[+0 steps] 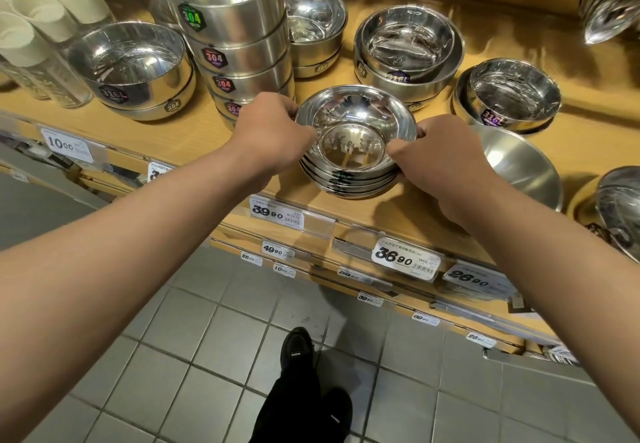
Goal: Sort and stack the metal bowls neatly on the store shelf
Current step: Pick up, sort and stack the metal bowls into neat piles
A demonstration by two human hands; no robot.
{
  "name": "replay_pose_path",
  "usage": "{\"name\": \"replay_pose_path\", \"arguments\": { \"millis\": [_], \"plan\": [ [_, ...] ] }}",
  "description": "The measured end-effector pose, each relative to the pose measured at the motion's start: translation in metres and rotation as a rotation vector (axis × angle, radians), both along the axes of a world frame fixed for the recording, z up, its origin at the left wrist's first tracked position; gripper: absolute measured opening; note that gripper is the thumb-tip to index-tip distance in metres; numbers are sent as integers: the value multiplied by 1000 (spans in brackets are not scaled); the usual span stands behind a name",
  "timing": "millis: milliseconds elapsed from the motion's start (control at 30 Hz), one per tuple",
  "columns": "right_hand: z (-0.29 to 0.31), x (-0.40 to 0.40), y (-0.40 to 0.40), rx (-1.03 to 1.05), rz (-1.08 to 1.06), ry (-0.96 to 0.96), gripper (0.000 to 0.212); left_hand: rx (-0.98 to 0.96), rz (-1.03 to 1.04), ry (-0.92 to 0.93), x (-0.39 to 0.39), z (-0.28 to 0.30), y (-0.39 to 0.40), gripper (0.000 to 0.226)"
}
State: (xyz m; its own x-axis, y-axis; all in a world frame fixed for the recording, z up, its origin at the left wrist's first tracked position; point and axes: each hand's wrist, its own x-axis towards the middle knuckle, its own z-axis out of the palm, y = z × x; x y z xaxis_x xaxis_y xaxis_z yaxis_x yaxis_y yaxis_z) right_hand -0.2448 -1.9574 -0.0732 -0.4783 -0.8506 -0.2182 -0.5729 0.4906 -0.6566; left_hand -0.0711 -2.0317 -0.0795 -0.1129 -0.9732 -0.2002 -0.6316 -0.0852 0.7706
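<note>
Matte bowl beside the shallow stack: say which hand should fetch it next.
Right. The right hand grips the right rim of the stack of shallow bowls, and the matte bowl lies just beyond it. The left hand, on the opposite rim, would probably have to cross over.

The wooden shelf [194, 137] is carrying stacks of metal bowls [349, 165], a tall stack [239, 47] and white cups [38, 16].

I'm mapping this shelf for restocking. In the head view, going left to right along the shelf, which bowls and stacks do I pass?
White cups → bowl labelled 316L → tall stack labelled 304 → left hand → held stack of shallow bowls → right hand → matte bowl.
</note>
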Motion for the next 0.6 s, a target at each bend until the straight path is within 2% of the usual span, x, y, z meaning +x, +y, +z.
{"name": "replay_pose_path", "arguments": {
  "millis": [100,267,367,600],
  "plan": [
    [1,-1,0,-4,28,31,26,-15,-16,-44,0,0,-1,15],
    [5,-2,-1,-82,69,134,17,-192,-27,-195,0,1,-4,25],
    [7,-3,-1,-97,78,156,22,-220,-17,-207,0,0,-6,27],
    [3,-3,0,-92,50,107,18,-199,-12,-147,2,0,-11,18]
  ]
}}
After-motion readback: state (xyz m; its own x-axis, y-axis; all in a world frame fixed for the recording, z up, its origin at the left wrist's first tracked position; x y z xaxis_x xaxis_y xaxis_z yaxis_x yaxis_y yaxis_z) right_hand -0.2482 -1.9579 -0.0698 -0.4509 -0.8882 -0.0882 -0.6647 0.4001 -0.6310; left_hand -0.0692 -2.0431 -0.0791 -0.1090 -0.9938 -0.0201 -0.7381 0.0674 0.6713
